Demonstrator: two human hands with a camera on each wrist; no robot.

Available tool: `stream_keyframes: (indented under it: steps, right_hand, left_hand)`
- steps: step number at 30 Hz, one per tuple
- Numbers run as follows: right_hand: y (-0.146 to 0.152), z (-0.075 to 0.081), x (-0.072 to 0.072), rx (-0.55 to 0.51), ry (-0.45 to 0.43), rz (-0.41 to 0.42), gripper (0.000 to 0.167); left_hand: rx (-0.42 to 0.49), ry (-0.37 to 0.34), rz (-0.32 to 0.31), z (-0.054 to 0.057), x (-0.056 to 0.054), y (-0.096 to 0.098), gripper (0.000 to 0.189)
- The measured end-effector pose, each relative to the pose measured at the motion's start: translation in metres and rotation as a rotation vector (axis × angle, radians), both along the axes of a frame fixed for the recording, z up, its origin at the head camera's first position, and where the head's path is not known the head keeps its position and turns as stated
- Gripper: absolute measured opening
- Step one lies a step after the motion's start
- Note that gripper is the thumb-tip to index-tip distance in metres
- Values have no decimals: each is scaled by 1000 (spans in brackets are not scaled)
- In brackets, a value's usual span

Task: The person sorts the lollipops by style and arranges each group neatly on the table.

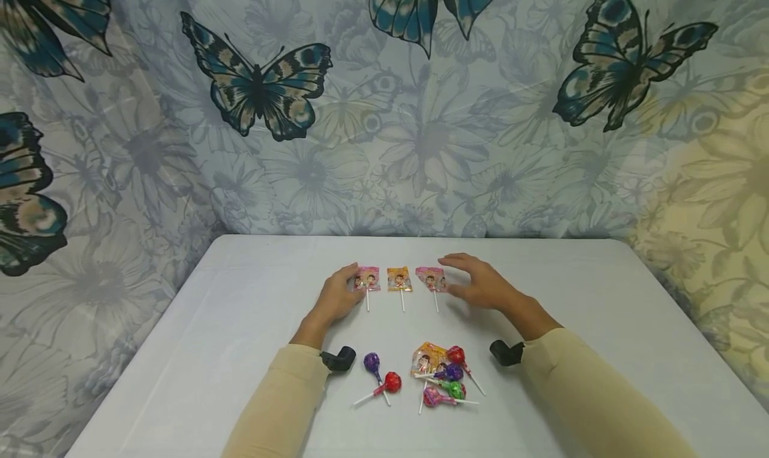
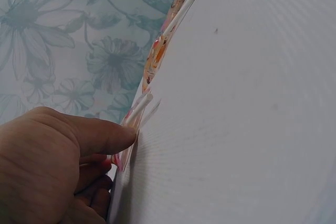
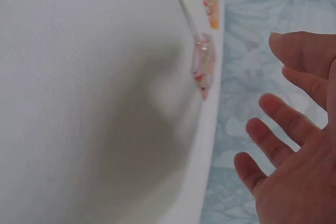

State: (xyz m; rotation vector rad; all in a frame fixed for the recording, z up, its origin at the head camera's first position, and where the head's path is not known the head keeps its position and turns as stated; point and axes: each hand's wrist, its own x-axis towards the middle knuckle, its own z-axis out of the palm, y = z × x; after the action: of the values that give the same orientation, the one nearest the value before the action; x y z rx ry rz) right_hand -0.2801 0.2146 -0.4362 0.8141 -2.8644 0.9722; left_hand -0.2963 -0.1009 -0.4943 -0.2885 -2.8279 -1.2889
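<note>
Three flat-wrapped lollipops lie in a row on the white table, sticks toward me. At the left end, my left hand pinches the edge of a pink-wrapped lollipop; in the left wrist view its thumb and fingertips are at the wrapper. An orange-wrapped lollipop lies in the middle. Beside the right-hand pink-wrapped lollipop is my right hand, its fingers spread and relaxed. The right wrist view shows that hand apart from the wrapper, holding nothing.
Nearer me, a purple lollipop and a red lollipop cross sticks. To their right is a pile with an orange wrapper and red, purple, green and pink round lollipops. A butterfly-patterned cloth hangs behind the table.
</note>
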Motion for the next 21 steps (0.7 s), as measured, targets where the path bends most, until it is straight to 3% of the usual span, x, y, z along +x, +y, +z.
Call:
stream_keyframes:
  steps: [14,21]
  right_hand:
    - [-1,31,42,-71,108,-13,58]
    - [-6,34,66,-124,152,-2,59]
  left_hand:
    - [1,-8,0,5,1,0,54]
    - [10,1,-7,3,2,0,55]
